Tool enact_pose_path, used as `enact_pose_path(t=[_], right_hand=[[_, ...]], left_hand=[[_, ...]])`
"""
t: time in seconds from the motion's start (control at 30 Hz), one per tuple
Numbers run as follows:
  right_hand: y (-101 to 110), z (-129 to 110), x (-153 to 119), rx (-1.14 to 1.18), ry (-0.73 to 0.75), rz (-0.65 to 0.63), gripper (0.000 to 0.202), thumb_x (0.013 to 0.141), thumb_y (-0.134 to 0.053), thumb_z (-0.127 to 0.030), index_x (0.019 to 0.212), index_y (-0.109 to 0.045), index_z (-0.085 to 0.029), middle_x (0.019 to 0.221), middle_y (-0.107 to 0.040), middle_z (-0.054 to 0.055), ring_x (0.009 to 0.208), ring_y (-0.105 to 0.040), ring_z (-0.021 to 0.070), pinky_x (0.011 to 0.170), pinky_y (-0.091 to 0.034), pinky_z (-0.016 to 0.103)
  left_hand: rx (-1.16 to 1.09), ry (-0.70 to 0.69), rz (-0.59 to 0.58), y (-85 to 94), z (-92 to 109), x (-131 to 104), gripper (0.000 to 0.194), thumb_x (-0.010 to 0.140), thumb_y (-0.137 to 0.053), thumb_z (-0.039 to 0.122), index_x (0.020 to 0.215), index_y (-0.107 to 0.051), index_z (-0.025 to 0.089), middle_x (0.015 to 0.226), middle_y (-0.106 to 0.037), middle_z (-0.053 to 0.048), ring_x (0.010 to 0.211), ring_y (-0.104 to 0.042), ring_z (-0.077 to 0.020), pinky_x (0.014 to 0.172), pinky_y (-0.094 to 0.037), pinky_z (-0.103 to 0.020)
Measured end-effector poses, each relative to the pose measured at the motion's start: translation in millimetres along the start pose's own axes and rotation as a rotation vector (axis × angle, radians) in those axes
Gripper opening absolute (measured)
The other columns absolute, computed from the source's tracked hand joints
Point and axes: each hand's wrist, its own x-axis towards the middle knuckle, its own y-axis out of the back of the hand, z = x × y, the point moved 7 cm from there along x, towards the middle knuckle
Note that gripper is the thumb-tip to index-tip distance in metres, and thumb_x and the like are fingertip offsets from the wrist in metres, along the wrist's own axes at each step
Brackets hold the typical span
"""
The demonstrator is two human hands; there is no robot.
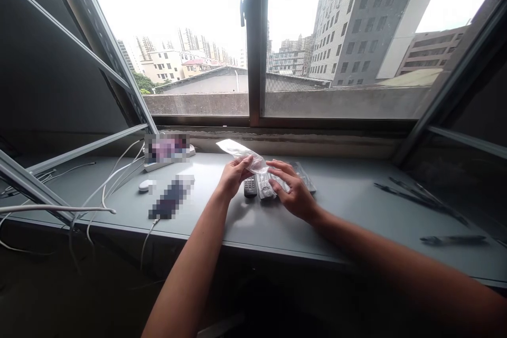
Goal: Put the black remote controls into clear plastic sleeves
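Note:
A translucent white plastic bag point(241, 153) is pinched between the thumb and fingers of my left hand point(234, 175), its flat end pointing up and left. My right hand point(292, 189) has its fingers spread at the bag's right end, the fingertips touching or very near it. Below the hands a black remote control point(250, 187) lies on the grey shelf point(237, 227). Beside it is a clear-wrapped item point(266, 190), partly under my right hand. Another wrapped, flat item point(304, 175) shows behind that hand.
At the left are a power strip point(170, 159), a blurred-out phone-like object point(170, 199), a small white case point(144, 186) and loose white cables point(103, 190). Dark pen-like tools point(451, 240) lie at the right. Metal frames flank the window.

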Motion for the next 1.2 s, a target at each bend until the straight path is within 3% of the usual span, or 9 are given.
enact_pose_path(t=[0.13, 0.33, 0.47, 0.67, 0.93, 1.1, 1.2], right_hand=[[-1.9, 3.7, -1.7, 0.008, -0.017, 0.002, 0.029, 0.108, -0.065, -0.031, 0.132, -0.080, -0.031, 0.151, -0.068, 0.010, 0.148, -0.056, 0.0364, 0.126, -0.045, 0.064], [-2.2, 13.4, -4.2, 0.012, -0.098, 0.015, 0.032, 0.107, -0.066, -0.035, 0.135, -0.080, -0.031, 0.137, -0.065, 0.013, 0.127, -0.065, 0.0354, 0.112, -0.057, 0.060], [-2.4, 10.7, -2.8, 0.000, -0.049, 0.013, 0.034, 0.107, -0.065, -0.033, 0.137, -0.079, -0.033, 0.137, -0.069, 0.012, 0.134, -0.063, 0.0357, 0.119, -0.052, 0.062], [-8.0, 7.1, -2.0, 0.016, -0.003, -0.059, 0.032, 0.107, -0.066, -0.031, 0.136, -0.079, -0.033, 0.154, -0.069, 0.008, 0.154, -0.051, 0.0368, 0.130, -0.039, 0.067], [-5.6, 6.9, -3.5, -0.007, -0.013, -0.030, 0.033, 0.107, -0.067, -0.034, 0.138, -0.079, -0.033, 0.137, -0.070, 0.011, 0.135, -0.062, 0.0350, 0.119, -0.051, 0.060], [-4.4, 14.5, -3.7, -0.053, -0.076, 0.003, 0.034, 0.105, -0.070, -0.040, 0.137, -0.079, -0.032, 0.128, -0.066, 0.012, 0.128, -0.061, 0.0370, 0.116, -0.052, 0.063], [-2.3, 19.9, -4.0, -0.064, -0.117, 0.023, 0.036, 0.103, -0.071, -0.041, 0.136, -0.080, -0.029, 0.124, -0.063, 0.014, 0.123, -0.062, 0.0374, 0.115, -0.053, 0.063]], left_hand=[[0.030, -0.003, -0.044, -4.8, 1.3, -2.3, 0.048, 0.077, -0.100, 0.045, 0.111, -0.084, 0.014, 0.114, -0.083, -0.015, 0.101, -0.079, -0.0251, 0.093, -0.060, -0.034], [0.025, -0.014, 0.091, 8.2, 2.4, 1.0, 0.045, 0.073, -0.101, 0.049, 0.102, -0.084, 0.020, 0.115, -0.083, -0.010, 0.102, -0.076, -0.0223, 0.087, -0.056, -0.030], [0.035, 0.002, 0.056, 6.2, -1.0, 1.5, 0.045, 0.072, -0.101, 0.050, 0.101, -0.084, 0.021, 0.106, -0.081, -0.008, 0.097, -0.074, -0.0206, 0.086, -0.054, -0.030], [0.069, 0.000, 0.016, 1.2, 0.0, -2.4, 0.044, 0.073, -0.101, 0.051, 0.099, -0.085, 0.020, 0.102, -0.080, -0.008, 0.093, -0.072, -0.0200, 0.085, -0.053, -0.030], [0.008, -0.019, 0.094, 7.5, 1.6, 0.2, 0.047, 0.069, -0.103, 0.050, 0.100, -0.083, 0.020, 0.104, -0.080, -0.008, 0.096, -0.072, -0.0199, 0.085, -0.055, -0.029], [0.080, 0.010, -0.063, -5.7, 1.4, -3.9, 0.048, 0.074, -0.100, 0.050, 0.108, -0.085, 0.020, 0.107, -0.080, -0.010, 0.097, -0.073, -0.0213, 0.086, -0.056, -0.031], [0.113, 0.004, -0.069, -7.4, 2.9, -5.3, 0.047, 0.075, -0.100, 0.050, 0.108, -0.085, 0.020, 0.106, -0.080, -0.010, 0.097, -0.073, -0.0220, 0.087, -0.056, -0.031]])
